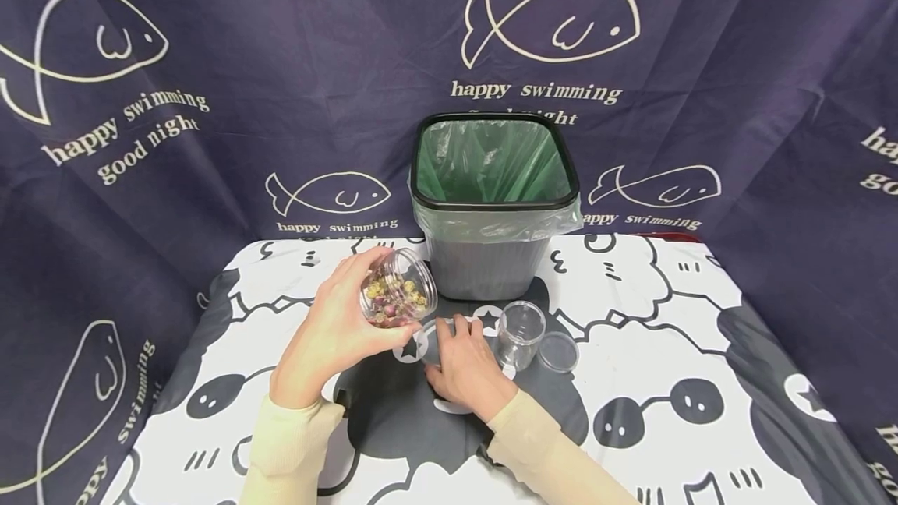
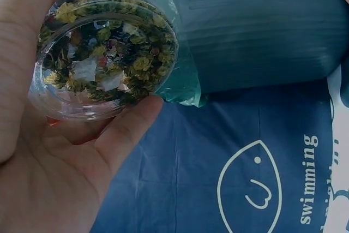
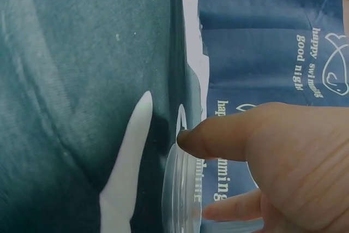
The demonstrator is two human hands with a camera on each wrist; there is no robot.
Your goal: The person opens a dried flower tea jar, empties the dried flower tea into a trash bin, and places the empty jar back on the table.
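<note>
My left hand (image 1: pixel 333 333) grips a clear plastic jar (image 1: pixel 414 267) from its left side, thumb below. The jar is tilted, its mouth facing up and right. Dried flowers (image 1: pixel 393 304), yellow blossoms and pink buds, lie inside; through the base in the left wrist view, whitish pieces show among the flowers (image 2: pixel 142 72). On the table, my right hand (image 1: pixel 466 369) holds a clear round lid (image 3: pixel 182 189) by its rim, thumb and fingers on its edge. The hand covers much of this lid in the head view. Just right of that hand stands a second clear jar (image 1: pixel 521 326).
Another clear lid (image 1: pixel 559 352) lies right of the second jar. Behind the hands stands a grey bin (image 1: pixel 484 259) with a black rim and green-tinted liner. A cartoon-print cloth (image 1: pixel 631 349) covers the table. A dark blue fish-print curtain (image 1: pixel 337 100) hangs behind.
</note>
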